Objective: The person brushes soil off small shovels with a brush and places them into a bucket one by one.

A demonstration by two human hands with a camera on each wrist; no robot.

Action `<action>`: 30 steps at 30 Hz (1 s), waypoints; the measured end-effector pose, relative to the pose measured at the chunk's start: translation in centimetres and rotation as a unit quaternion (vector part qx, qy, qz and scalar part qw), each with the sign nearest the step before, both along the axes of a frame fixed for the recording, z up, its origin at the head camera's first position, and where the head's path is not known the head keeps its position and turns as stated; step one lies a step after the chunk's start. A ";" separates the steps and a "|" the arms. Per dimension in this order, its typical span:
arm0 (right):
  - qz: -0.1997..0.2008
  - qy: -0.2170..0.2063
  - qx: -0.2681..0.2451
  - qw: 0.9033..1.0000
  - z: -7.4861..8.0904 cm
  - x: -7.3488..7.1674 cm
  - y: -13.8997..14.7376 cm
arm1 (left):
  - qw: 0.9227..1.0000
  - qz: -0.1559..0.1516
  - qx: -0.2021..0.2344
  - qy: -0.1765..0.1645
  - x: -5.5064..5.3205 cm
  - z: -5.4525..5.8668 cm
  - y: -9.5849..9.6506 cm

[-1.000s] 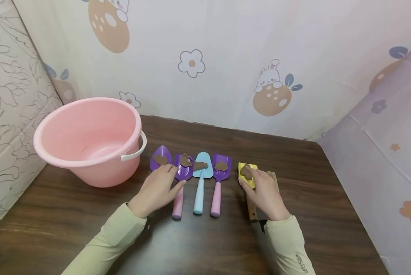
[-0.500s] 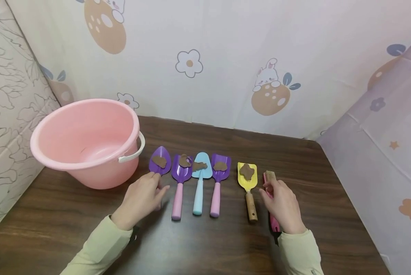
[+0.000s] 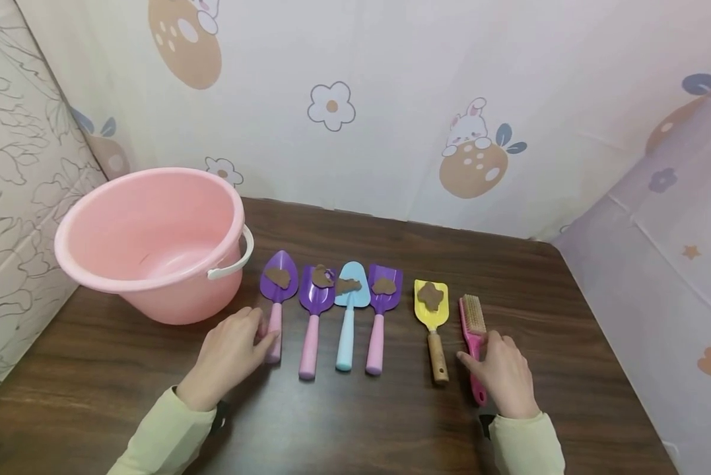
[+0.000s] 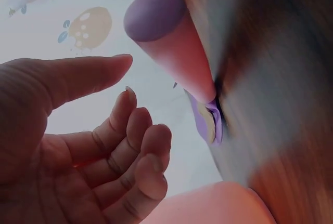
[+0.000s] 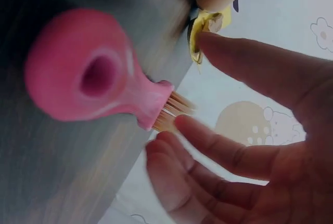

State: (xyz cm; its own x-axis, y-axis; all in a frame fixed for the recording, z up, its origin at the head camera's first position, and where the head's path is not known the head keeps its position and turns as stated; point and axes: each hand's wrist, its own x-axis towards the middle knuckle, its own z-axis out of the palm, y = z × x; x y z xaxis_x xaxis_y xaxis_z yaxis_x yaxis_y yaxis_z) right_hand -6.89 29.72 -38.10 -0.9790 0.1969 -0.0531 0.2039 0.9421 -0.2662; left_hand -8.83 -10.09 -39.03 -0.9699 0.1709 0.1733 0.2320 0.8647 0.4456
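My left hand [image 3: 227, 356] hovers just left of the pink handle of a pointed purple trowel [image 3: 276, 320]. In the left wrist view its fingers are loosely bent, apart from the pink handle [image 4: 177, 52]. Over the handle of a pink scrubbing brush [image 3: 475, 349] is my right hand [image 3: 504, 376], thumb on the brush's left side. The right wrist view shows this brush [image 5: 57, 73] with pale bristles, and a gap between it and the fingers. Left of the brush lies a yellow scoop [image 3: 419, 313] with a wooden handle and a brown lump on it.
A square-ended purple shovel [image 3: 316, 302], a light blue trowel [image 3: 346, 336] and another purple shovel [image 3: 379, 305] lie in a row, each bearing a brown clay-like patch. A pink bucket [image 3: 177, 303] with a white handle stands at the left. Patterned cloth [image 3: 391, 165] hangs behind the table.
My left hand has drawn back leftward and nearer from the purple tools. My right hand has moved right, from the yellow scoop to the brush. The tools have stayed in place.
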 end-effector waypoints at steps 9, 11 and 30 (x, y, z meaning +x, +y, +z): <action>-0.018 -0.028 0.002 0.999 -0.7 -0.2 0.1 | 1.000 0.010 -0.002 -0.016 0.6 -0.5 -0.5; -0.020 -0.031 -0.002 0.999 -0.8 -0.3 0.2 | 1.000 0.011 -0.003 -0.014 0.5 -0.5 -0.5; -0.042 -0.043 -0.031 0.998 -0.4 -0.8 1.0 | 0.994 0.048 -0.031 -0.091 -1.3 -0.7 0.7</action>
State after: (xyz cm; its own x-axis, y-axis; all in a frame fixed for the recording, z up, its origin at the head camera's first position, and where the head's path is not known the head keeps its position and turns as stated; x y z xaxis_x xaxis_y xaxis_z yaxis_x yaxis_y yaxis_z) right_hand -7.64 30.67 -38.48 -0.9504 0.2726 -0.1500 0.3066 0.9027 -0.3018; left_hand -10.10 -9.41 -39.72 -0.9966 0.0816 -0.0142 0.0682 0.9056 0.4186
